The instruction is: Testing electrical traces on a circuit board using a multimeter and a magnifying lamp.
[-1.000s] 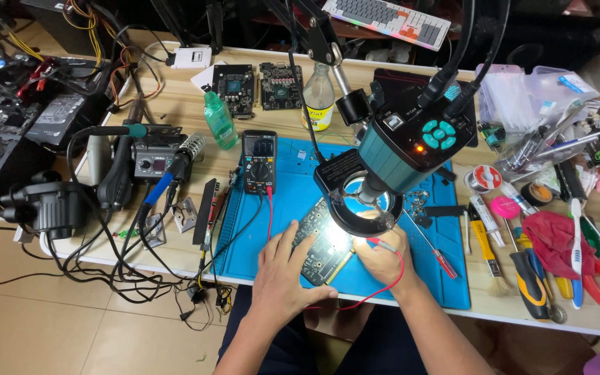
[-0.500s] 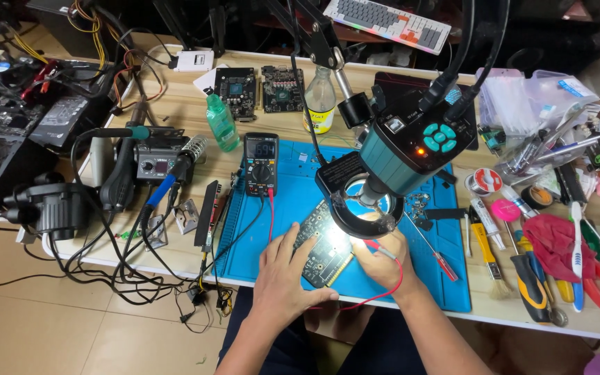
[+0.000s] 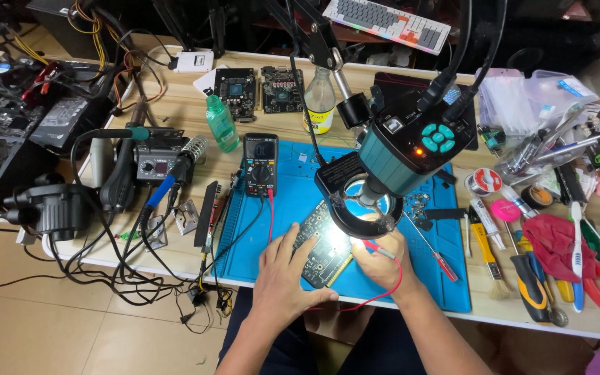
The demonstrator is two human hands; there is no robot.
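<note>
Probing underway, not finished: left hand (image 3: 282,274) lies flat, grip open, pinning the circuit board (image 3: 324,244) on the blue mat (image 3: 286,208) under the ring-lit microscope (image 3: 390,156), right hand (image 3: 378,258) grip clamped on the red probe (image 3: 376,248) at board's edge, multimeter (image 3: 260,164) nearby

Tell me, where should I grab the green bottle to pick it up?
Grab the green bottle round its middle, coming from the front edge of the table. It stands upright and its body is wider than its thin white nozzle, so a hand can wrap it there. Circuit boards lie behind it.
</note>
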